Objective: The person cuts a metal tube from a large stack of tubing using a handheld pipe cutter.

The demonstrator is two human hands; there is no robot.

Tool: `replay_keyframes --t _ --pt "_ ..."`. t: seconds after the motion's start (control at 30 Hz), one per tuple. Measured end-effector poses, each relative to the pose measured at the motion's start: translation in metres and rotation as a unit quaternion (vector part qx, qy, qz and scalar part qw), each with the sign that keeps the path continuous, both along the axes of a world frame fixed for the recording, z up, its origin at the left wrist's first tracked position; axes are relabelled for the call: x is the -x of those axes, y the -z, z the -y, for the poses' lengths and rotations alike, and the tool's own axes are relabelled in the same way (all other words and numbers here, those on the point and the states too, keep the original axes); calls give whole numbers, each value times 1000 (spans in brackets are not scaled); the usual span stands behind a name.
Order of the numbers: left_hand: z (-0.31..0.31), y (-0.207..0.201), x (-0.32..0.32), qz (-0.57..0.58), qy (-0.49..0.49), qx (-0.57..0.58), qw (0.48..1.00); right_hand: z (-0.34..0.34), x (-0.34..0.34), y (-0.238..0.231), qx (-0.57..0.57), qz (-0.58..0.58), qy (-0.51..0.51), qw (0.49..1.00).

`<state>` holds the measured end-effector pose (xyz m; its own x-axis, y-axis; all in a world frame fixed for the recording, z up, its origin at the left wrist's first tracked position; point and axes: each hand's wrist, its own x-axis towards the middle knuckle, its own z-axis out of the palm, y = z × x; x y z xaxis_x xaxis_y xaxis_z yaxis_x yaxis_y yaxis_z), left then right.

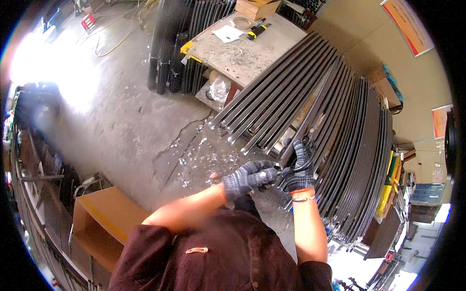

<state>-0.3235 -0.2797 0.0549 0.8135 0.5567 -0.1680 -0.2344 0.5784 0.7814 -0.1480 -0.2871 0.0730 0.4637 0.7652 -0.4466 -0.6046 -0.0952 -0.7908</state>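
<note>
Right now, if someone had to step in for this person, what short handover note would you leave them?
Left hand: gloved, closed at the near end of a long dark metal bar.
Right hand: gloved, grip around the same bar just above its end.
Things: the bar lies on a slanted stack of similar bars; more bars lean under a workbench. Metal shavings litter the floor.
Done: one bar is in hand.
Left: the stack itself is untouched; what the left hand holds against the bar end is hidden.

A grey workbench (pixel 242 53) — yellow-handled tool (pixel 256 31) on top — and an orange box (pixel 104 218).
</note>
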Motion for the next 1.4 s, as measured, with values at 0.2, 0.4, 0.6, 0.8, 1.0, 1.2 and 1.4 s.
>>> replay_keyframes --t 0.2,0.4,0.6,0.8,1.0,1.2,1.4 --pt "14 12 -5 -166 -98 -386 902 23 -11 26 3 64 -51 997" --pt "22 9 -20 6 -161 -341 926 26 3 -21 -129 -66 -36 989" --pt "46 27 -41 106 -39 66 991 17 -12 18 -240 -259 -85 932" --pt "14 -16 -17 -40 104 25 993 20 -13 26 -133 -83 -26 987" --pt "14 11 -1 -52 -43 66 996 31 -14 9 -21 312 -113 943" --pt "23 36 18 -231 -80 -18 969 122 -40 -2 118 -120 -209 963" --pt "38 76 12 -209 -117 91 967 139 -40 -9 136 3 -451 882"
